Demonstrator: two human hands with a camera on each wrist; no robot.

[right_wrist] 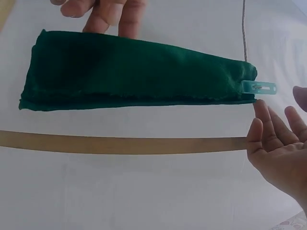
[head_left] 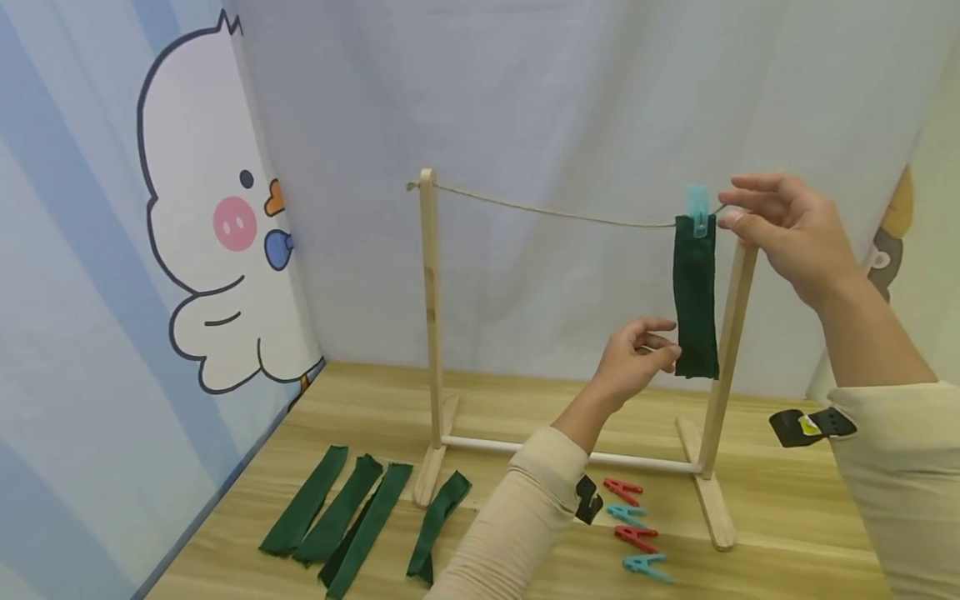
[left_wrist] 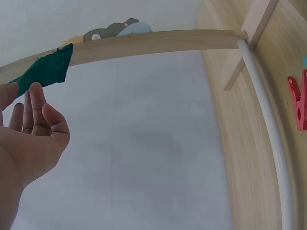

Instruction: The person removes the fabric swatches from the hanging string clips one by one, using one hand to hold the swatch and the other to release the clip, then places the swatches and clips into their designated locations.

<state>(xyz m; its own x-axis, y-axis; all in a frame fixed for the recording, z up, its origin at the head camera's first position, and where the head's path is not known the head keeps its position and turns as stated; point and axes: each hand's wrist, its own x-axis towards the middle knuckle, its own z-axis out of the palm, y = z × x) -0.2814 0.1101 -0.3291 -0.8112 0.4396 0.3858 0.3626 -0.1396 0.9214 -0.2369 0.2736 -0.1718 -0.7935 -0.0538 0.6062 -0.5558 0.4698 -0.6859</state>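
A dark green cloth strip (head_left: 696, 304) hangs from a thin rope (head_left: 555, 212), fastened at its top by a light blue clothespin (head_left: 698, 208). My left hand (head_left: 636, 358) is at the strip's lower left edge, its fingers loosely bent; in the right wrist view two fingertips (right_wrist: 129, 21) meet the cloth's edge. Beside the clothespin, by the top of the right post, is my right hand (head_left: 798, 229). Its thumb and fingers are apart in the right wrist view, with one fingertip close to the strip's top corner.
The rope spans a wooden stand with a left post (head_left: 431, 308), a right post (head_left: 731, 358) and a white lower bar (head_left: 637, 461). Several green strips (head_left: 307, 504) lie on the wooden table (head_left: 360, 392) at left. Red clothespins (head_left: 636, 537) and blue clothespins (head_left: 647, 567) lie in front.
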